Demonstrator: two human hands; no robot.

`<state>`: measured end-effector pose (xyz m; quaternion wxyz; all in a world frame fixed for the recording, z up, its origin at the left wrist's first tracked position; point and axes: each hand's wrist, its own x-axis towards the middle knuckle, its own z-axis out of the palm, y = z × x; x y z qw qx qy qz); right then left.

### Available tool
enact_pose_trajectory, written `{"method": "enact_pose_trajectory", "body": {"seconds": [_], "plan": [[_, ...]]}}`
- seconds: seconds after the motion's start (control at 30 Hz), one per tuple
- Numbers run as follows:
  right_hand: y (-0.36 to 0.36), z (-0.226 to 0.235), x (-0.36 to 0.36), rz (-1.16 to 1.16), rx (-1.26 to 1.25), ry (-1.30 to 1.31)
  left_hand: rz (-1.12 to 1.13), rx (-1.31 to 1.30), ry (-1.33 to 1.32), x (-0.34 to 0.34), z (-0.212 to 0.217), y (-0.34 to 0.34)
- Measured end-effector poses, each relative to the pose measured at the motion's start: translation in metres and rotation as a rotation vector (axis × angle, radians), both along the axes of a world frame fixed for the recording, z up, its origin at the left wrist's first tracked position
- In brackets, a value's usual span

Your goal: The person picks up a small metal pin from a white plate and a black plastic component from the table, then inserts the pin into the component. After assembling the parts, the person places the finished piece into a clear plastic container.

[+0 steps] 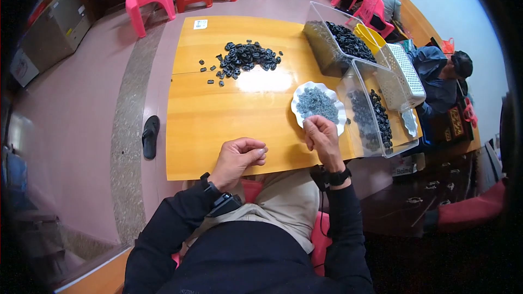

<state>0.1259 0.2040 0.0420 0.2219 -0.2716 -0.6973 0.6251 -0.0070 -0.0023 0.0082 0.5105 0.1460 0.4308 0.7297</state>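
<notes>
Left hand (238,158) curled loosely on the near edge of the yellow table (207,114), fingers together, possibly pinching one small piece; too small to tell. Right hand (322,137) just right of it, fingertips closed, dipping at the near rim of the white scalloped plate (297,110) heaped with small grey rings (317,103). Looks like the pick-up stage: taking a ring from the plate to pair with what sits in the left. Next move calls for a fine single-piece pinch, then bringing both hands together. Beyond right hand: clear bin (364,76) of dark parts. Far ahead of left hand: loose pile of black parts (245,57).
</notes>
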Motion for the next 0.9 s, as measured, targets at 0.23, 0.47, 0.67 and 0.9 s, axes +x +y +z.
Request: {"method": "enact_pose_trajectory", "body": {"seconds": [0.23, 0.47, 0.67, 0.9], "plan": [[-0.049, -0.008, -0.015, 0.251, -0.122, -0.002, -0.055, -0.035, 0.019, 0.005, 0.004, 0.004], [-0.063, -0.012, -0.018, 0.330, 0.105, 0.003, -0.046, -0.024, 0.005, 0.002, 0.001, -0.001], [-0.065, -0.014, -0.017, 0.328, 0.163, 0.025, -0.053, -0.002, -0.027, 0.002, -0.001, -0.001], [-0.066, -0.007, -0.018, 0.332, 0.046, -0.035, -0.029, 0.039, 0.030, 0.001, -0.002, 0.001]]}}
